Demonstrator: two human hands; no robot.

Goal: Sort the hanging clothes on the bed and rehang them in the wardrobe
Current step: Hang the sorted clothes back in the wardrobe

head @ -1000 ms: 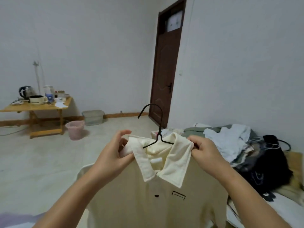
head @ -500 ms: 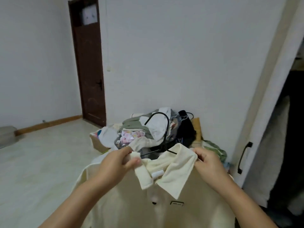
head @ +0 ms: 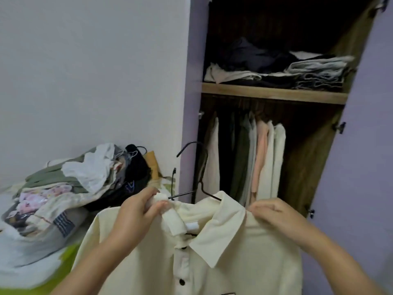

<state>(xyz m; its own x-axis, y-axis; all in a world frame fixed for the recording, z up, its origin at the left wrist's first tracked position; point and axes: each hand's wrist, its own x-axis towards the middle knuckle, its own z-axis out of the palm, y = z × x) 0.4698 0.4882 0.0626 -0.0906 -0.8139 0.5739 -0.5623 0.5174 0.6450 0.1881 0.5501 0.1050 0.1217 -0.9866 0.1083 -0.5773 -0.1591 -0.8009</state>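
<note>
A cream polo shirt (head: pixel 234 258) hangs on a black wire hanger (head: pixel 202 173) held up in front of me. My left hand (head: pixel 136 211) grips the left side of the collar, bunched in its fingers. My right hand (head: pixel 274 216) pinches the right shoulder of the shirt beside the collar. The hanger's hook points left, in front of the open wardrobe (head: pixel 274 94). Several garments (head: pixel 255 158) hang inside the wardrobe under its wooden shelf. A pile of clothes (head: pixel 80 179) with hangers lies on the bed at the left.
Folded clothes (head: pixel 276 69) are stacked on the wardrobe's upper shelf. The wardrobe's right door (head: pixel 361 145) stands open, pale purple. A white wall (head: pixel 85 71) runs behind the bed. A green sheet (head: pixel 61 275) shows at the bed's near edge.
My view has swung right from the door and room to the open wardrobe. The shirt on its hanger has come along with both hands still holding it.
</note>
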